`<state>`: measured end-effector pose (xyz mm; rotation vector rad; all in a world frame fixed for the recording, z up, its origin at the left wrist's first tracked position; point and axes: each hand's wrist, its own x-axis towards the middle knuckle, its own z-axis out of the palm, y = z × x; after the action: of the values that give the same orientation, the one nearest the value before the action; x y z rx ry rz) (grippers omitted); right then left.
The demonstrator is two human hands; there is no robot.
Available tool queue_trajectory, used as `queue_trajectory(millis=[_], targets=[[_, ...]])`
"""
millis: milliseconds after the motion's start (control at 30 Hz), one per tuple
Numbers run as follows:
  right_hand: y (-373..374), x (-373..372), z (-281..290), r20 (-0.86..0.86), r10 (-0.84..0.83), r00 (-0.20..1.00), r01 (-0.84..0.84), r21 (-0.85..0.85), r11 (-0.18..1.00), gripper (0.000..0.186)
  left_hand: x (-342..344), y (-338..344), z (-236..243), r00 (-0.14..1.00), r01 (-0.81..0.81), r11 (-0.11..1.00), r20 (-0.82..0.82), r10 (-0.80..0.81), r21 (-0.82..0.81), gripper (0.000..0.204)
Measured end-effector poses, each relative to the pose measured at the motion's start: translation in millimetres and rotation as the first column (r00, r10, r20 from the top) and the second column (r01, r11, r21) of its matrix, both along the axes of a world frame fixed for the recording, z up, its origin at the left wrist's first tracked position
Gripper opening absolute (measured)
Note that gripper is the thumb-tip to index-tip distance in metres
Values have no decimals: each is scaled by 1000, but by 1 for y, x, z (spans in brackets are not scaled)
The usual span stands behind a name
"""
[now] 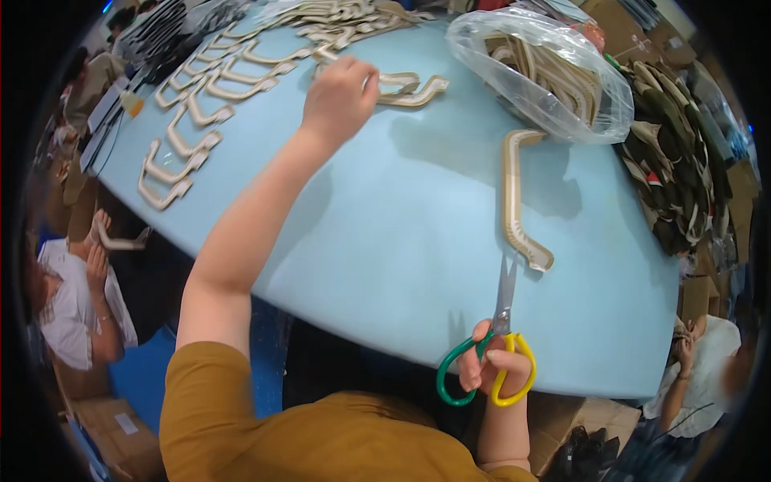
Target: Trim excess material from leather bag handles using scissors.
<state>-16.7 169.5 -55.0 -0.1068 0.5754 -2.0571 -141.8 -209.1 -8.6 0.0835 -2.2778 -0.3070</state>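
Note:
My right hand holds a pair of scissors by its green and yellow handles at the table's near edge. The blades point away from me and look nearly closed. Just beyond their tips lies a beige bent strip with a pale band along it. My left hand reaches far over the table, fingers curled and closed among more beige bent strips. Its fingertips are mostly hidden, so I cannot make out what is in them.
Rows of similar strips lie at the left of the light blue table, with a pile at the far edge. A clear plastic bag full of strips stands far right, beside dark green fabric pieces. People sit left and right.

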Motion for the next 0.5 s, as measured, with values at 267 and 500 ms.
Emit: queue_trajectory(millis=[267, 500], targets=[[2, -5, 3, 79, 17, 997, -21, 48, 999, 36, -118, -3, 4, 672, -85, 991, 729, 131, -99, 28], [2, -5, 4, 17, -19, 1000, 17, 113, 993, 35, -74, -60, 94, 890, -290, 767, 134, 436, -572, 13]])
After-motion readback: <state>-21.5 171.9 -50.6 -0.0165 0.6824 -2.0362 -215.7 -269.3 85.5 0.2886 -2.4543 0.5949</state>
